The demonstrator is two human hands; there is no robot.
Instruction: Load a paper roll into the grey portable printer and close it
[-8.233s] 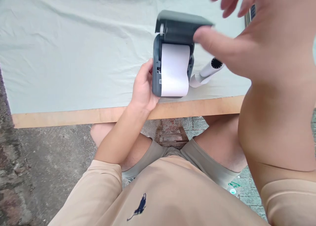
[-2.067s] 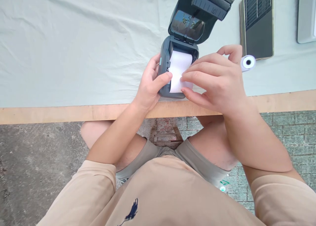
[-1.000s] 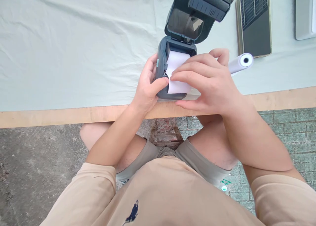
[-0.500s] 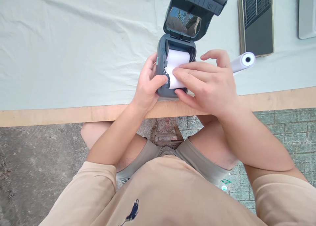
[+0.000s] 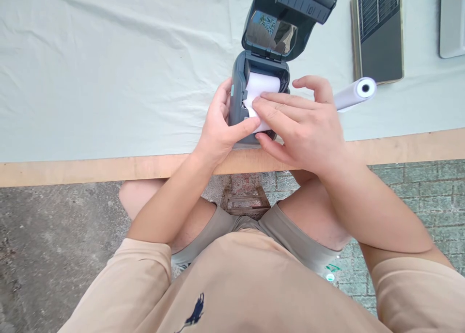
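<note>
A dark grey portable label printer (image 5: 238, 76) rests near the table's front edge, its lid (image 5: 278, 18) swung up and back. Inside sits a white paper roll (image 5: 262, 82), its loose end drawn toward me. My left hand (image 5: 222, 122) grips the printer's left side, its thumb stretched over the paper near the front; its other fingers are partly hidden. Spread across the paper from the right, my right hand (image 5: 303, 122) presses its fingertips on it. The right thumb lies lower, by the printer's front right corner, and covers part of the paper.
Right of my right hand lies a white roll (image 5: 354, 94) with a dark core. Beyond it is a dark box with a pale gold rim (image 5: 379, 37), and a grey device (image 5: 452, 23) at the far right. A pale cloth (image 5: 109, 81) covers the table up to its wooden edge (image 5: 90, 170).
My left thumb has slid right, from the printer's inner edge onto the paper. My right hand has shifted slightly left. The printer has moved only a little.
</note>
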